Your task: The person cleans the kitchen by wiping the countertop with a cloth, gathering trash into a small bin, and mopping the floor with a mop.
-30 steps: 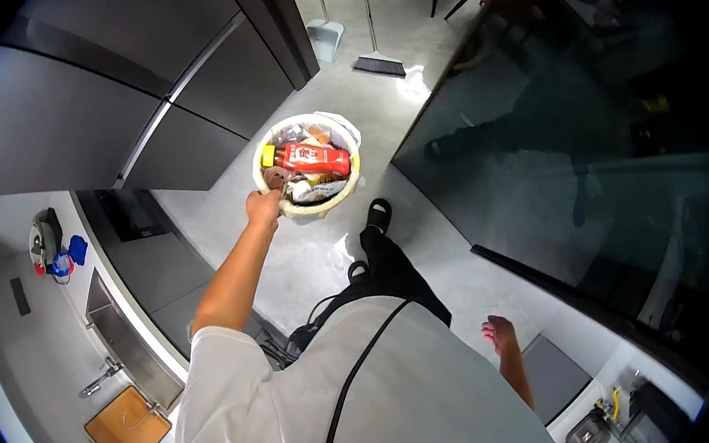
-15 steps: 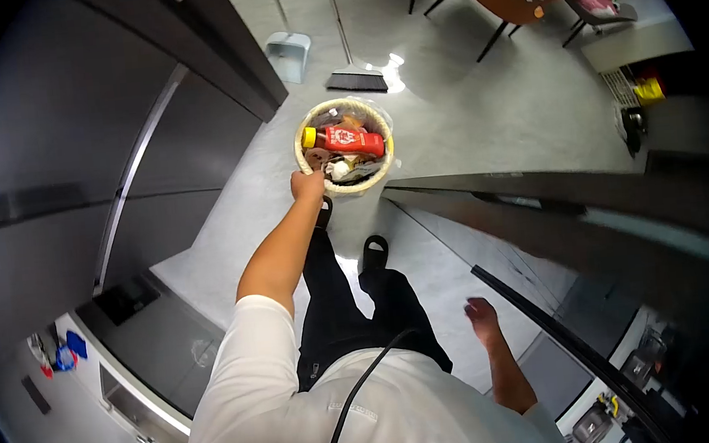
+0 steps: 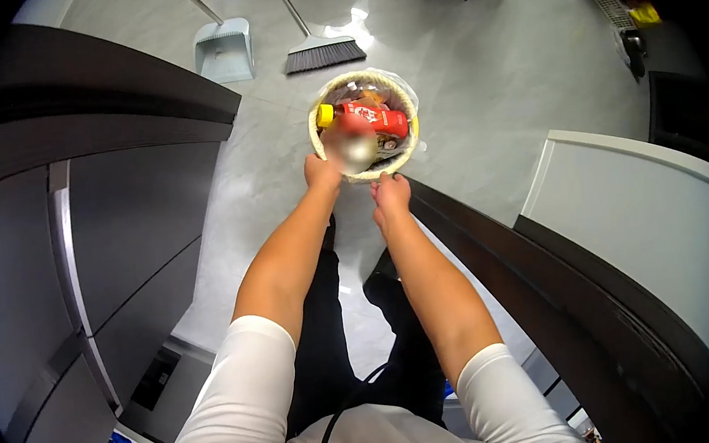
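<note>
A round trash bin (image 3: 373, 75) with a pale woven-looking rim and a clear plastic liner is in front of me, full of rubbish. On top of its contents lies a red bottle (image 3: 383, 119) with a yellow cap; part of the rubbish beside it is blurred. My left hand (image 3: 322, 174) is closed on the near left of the rim. At the near right of the rim is my right hand (image 3: 392, 194), its fingers curled against the edge, with the fingertips partly hidden.
Beyond the bin, a broom (image 3: 325, 54) rests on the grey floor, with a dustpan (image 3: 224, 52) to its left. Dark cabinets (image 3: 145, 231) line the left side. A dark panel edge (image 3: 538, 290) runs close by my right arm, and a white panel (image 3: 615, 207) stands farther right.
My right hand has come up from beside my body to the near rim of the bin. The view has shifted forward, with the broom and dustpan closer. My left hand stays on the rim.
</note>
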The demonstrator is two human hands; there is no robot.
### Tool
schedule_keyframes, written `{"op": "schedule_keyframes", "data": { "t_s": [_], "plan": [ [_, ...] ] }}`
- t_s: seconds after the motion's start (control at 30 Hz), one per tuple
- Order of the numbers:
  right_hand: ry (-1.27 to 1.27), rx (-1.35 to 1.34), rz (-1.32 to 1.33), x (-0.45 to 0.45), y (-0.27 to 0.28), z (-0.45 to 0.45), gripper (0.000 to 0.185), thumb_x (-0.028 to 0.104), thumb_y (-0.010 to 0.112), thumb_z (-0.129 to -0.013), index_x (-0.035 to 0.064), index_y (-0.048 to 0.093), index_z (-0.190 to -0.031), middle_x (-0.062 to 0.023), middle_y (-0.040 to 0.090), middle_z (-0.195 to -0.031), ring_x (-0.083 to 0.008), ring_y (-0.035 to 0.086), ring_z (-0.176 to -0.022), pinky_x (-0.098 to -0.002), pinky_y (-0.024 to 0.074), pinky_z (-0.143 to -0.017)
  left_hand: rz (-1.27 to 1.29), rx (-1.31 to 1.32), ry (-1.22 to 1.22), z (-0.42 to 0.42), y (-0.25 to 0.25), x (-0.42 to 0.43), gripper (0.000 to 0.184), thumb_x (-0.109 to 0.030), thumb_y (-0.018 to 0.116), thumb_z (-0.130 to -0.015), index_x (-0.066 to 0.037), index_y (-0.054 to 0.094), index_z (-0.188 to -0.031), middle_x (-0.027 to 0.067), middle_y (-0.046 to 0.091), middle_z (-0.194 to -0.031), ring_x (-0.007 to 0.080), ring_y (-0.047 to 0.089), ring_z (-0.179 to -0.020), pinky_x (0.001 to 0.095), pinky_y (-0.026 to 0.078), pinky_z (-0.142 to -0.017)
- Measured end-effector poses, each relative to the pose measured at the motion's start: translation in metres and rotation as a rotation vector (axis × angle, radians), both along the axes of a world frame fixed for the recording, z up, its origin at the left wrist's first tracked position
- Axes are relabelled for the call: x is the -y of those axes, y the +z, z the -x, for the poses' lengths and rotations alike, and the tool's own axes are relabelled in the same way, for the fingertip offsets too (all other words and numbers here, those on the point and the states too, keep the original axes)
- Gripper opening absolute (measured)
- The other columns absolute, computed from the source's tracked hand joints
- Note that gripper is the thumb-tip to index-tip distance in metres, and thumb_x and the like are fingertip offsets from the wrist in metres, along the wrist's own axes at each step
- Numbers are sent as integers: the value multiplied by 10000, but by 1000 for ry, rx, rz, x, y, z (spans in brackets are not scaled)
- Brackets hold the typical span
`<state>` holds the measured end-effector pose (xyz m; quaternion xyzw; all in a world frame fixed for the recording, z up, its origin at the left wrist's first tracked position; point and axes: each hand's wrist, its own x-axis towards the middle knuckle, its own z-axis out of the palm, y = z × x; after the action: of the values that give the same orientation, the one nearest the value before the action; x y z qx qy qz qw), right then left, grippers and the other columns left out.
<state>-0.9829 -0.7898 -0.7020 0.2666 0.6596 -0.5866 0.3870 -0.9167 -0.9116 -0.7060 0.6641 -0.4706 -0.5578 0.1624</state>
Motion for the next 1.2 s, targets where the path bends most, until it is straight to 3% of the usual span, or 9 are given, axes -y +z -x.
{"op": "schedule_keyframes", "data": {
  "t_s": [0.17, 0.5, 0.63, 0.7, 0.83, 0.93, 1.0, 1.1, 1.2],
  "plan": [
    [123, -15, 191, -11, -18, 8, 202, 115, 586, -990, 75, 596, -1188, 6, 583, -963, -98, 539, -789, -262, 470, -696, -63, -10, -108, -3, -62, 13, 425, -231, 809, -808, 43, 604, -1060, 152, 701, -1019, 231, 678, -875, 370, 539, -746],
    [30, 90, 249, 6, -44, 14, 268, 91, 623, -954, 113, 553, -1212, 0, 562, -1107, -139, 499, -969, -358, 432, -885, -322, -213, -119, 11, -82, 19, 370, -91, 755, -856, -21, 578, -1173, 128, 680, -1059, 245, 679, -835, 384, 542, -643],
    [-90, 126, 330, 5, -50, 18, 309, 115, 627, -964, 74, 534, -1256, -46, 566, -1159, -171, 519, -1036, -377, 439, -922, -453, -279, -95, 13, -69, 12, 498, -162, 740, -892, -52, 511, -1320, 120, 621, -1245, 272, 630, -1052, 458, 534, -815],
    [-6, 106, 322, 3, -38, 12, 412, 137, 624, -974, 44, 498, -1355, -81, 565, -1238, -196, 530, -1120, -384, 445, -946, -524, -255, -158, 6, -46, 12, 554, -227, 717, -920, -77, 494, -1405, 105, 565, -1373, 279, 559, -1200, 500, 502, -938],
    [467, 92, 262, -33, 16, -16, 587, 188, 628, -988, 6, 416, -1505, -121, 537, -1409, -215, 510, -1279, -395, 466, -970, -580, -261, -151, -34, 18, -4, 1005, -235, 741, -924, -119, 35, -1630, 178, 310, -1592, 383, 478, -1314, 540, 504, -997],
    [810, 48, 235, -99, 95, -43, 516, 216, 649, -984, -14, 519, -1428, -97, 598, -1365, -180, 571, -1206, -359, 494, -948, -644, -181, -244, -85, 73, -23, 988, -269, 743, -927, -93, 64, -1624, 194, 341, -1572, 392, 481, -1311, 528, 519, -976],
    [946, 29, 234, -155, 148, -52, 495, 219, 649, -988, -15, 536, -1409, -85, 632, -1317, -170, 603, -1152, -329, 501, -936, -625, -16, -384, -105, 136, -40, 795, -313, 718, -950, -57, 283, -1564, 170, 472, -1466, 333, 536, -1235, 478, 540, -939],
    [825, 71, 205, -231, 262, -49, 449, 235, 644, -998, -9, 568, -1368, -83, 680, -1212, -168, 651, -1049, -296, 512, -897, -555, 134, -604, -126, 253, -84, 554, -339, 675, -979, -45, 513, -1420, 120, 609, -1288, 242, 608, -1080, 426, 547, -912],
    [817, -44, 172, -299, 348, -26, 433, 236, 638, -993, 2, 583, -1354, -75, 696, -1178, -164, 667, -1036, -308, 532, -880, -680, -129, -754, -134, 339, -112, 539, -350, 670, -984, -51, 515, -1405, 104, 643, -1254, 236, 647, -1014, 430, 548, -918]
  ]
}}
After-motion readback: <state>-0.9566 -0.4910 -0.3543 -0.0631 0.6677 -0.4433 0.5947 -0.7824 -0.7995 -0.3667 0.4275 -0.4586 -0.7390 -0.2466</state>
